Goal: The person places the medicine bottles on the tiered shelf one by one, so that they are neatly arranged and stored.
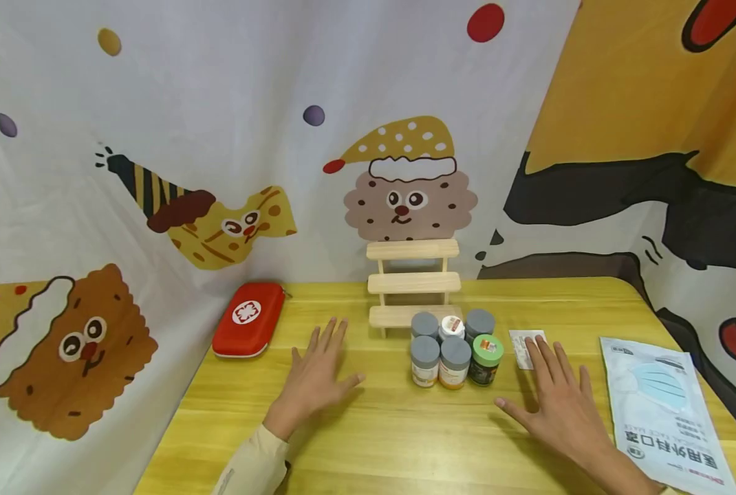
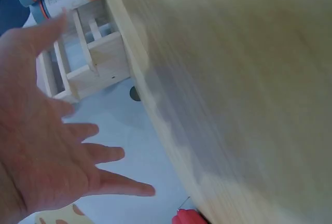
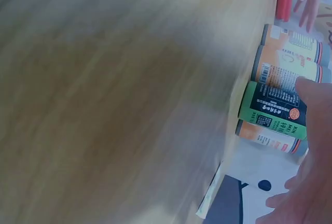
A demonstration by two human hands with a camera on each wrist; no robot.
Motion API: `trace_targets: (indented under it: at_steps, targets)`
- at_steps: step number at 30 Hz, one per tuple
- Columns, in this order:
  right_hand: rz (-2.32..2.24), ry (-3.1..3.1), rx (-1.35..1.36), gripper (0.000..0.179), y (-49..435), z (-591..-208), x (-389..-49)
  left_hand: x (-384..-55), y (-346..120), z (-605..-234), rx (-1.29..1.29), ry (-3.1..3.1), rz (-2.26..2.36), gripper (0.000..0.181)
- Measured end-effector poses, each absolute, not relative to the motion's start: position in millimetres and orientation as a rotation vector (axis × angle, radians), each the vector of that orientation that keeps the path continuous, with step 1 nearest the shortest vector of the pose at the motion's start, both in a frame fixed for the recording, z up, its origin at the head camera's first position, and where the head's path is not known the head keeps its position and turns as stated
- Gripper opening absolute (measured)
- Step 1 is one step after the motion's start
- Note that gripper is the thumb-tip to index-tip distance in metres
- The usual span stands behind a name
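Observation:
My left hand [image 1: 314, 377] hovers over the left of the table with its fingers spread, and holds nothing. In the left wrist view its palm and spread fingers show above the table's surface. My right hand [image 1: 558, 407] is also spread and holds nothing, its fingertips overlapping a small white packet [image 1: 520, 349] in the head view. Between the hands stand several bottles: grey-lidded ones [image 1: 425, 352], a white-lidded one [image 1: 452, 327] and a green-lidded one [image 1: 485, 349]. In the right wrist view, my right thumb overlaps an orange-labelled bottle [image 3: 280, 66].
A three-step wooden rack [image 1: 414, 282] stands behind the bottles. The red zipped case [image 1: 250, 320] with a white emblem lies at the back left. At the right edge lies a face mask package [image 1: 662, 405]. A cartoon-printed curtain [image 1: 219, 89] hangs behind the wooden table [image 1: 368, 440].

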State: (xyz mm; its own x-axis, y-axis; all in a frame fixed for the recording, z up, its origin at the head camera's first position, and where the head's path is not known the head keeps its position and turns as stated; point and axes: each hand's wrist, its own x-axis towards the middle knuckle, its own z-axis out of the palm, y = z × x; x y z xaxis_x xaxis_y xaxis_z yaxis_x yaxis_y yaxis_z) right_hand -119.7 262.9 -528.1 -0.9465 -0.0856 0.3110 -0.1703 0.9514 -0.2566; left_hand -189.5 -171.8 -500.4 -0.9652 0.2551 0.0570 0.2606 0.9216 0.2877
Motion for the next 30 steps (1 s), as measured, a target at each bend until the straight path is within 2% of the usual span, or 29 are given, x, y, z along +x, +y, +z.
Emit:
trace_targets:
  at_steps: [10, 16, 23, 30]
  targets:
    - [0.561, -2.648, 0.363, 0.123, 258, -525, -128, -216, -174, -500, -0.311, -2.878, -0.808, 0.087]
    - [0.689, -2.590, 0.411, 0.118, 250, -521, -132, -228, -172, -497, -0.243, -2.813, -1.094, 0.080]
    - [0.685, -2.551, 0.435, 0.121, 243, -519, -135, -243, -164, -499, -0.171, -2.755, -1.380, 0.074]
    - [0.676, -2.533, 0.426, 0.118, 238, -516, -140, -255, -153, -507, -0.139, -2.672, -1.717, 0.051]
